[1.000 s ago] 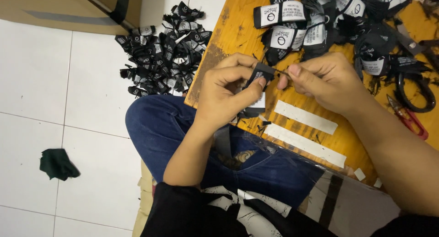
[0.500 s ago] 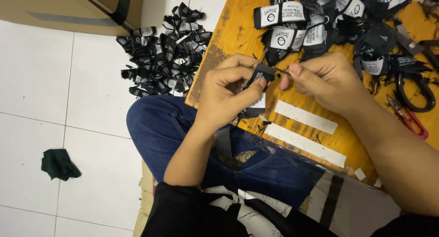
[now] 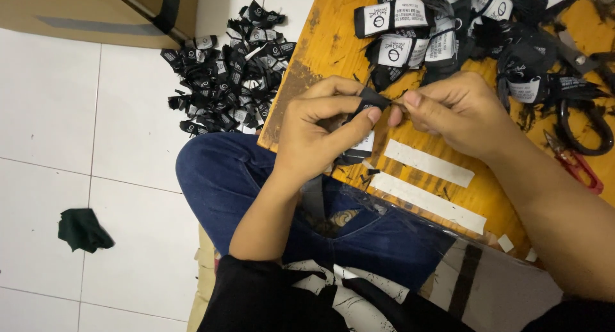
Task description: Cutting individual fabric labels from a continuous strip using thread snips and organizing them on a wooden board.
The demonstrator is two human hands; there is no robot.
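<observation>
Two hands are meeting above the near edge of the wooden tabletop (image 3: 323, 43). The left hand (image 3: 314, 136) is curling inward, its grip closed on a small black woven label (image 3: 370, 101) between thumb and forefinger. The right hand (image 3: 458, 111) is coming from the right, its fingertips pinching the label's end. Two white paper strips (image 3: 428, 163) are lying on the tabletop just below the hands. One pile of black labels (image 3: 227, 75) is lying on the tiled floor (image 3: 77, 114), and one dark green cloth scrap (image 3: 82, 229) is resting well apart from it.
</observation>
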